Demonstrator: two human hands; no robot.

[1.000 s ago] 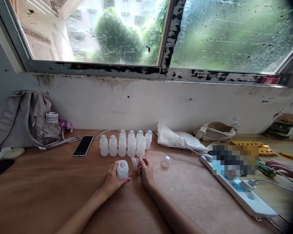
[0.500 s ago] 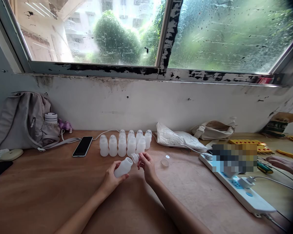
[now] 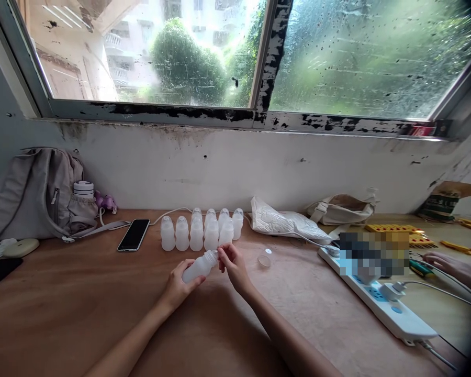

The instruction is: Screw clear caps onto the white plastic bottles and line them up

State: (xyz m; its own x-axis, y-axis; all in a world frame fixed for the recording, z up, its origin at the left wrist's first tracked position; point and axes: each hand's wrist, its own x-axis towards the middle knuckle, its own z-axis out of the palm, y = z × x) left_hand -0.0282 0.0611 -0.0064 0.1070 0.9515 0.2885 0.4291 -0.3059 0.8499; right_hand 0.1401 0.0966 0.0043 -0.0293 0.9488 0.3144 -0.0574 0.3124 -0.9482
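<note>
My left hand [image 3: 180, 281] is wrapped round a frosted white baby bottle [image 3: 197, 268], tilted with its mouth up to the right. At that mouth sits a translucent screw collar [image 3: 211, 257], its outer end pinched by the fingers of my right hand [image 3: 233, 268]. Whether the collar's thread has caught is too small to see. Behind my hands, several similar capped baby bottles [image 3: 196, 234] stand upright in rows. To the right of my right hand, a clear round cap [image 3: 264, 260] lies on the table with a small white disc [image 3: 268, 252] by it.
A phone [image 3: 133, 235] and a grey backpack [image 3: 43, 193] are on the left. Near the wall lie a white plastic package [image 3: 286, 222] and a beige pouch [image 3: 343, 210]. A white power strip [image 3: 402, 317] with cords runs along the right, beyond it another person's hand [image 3: 451, 268].
My right hand has brought the screw collar left onto the bottle's mouth, closing the small gap between them. My left hand keeps its hold on the bottle.
</note>
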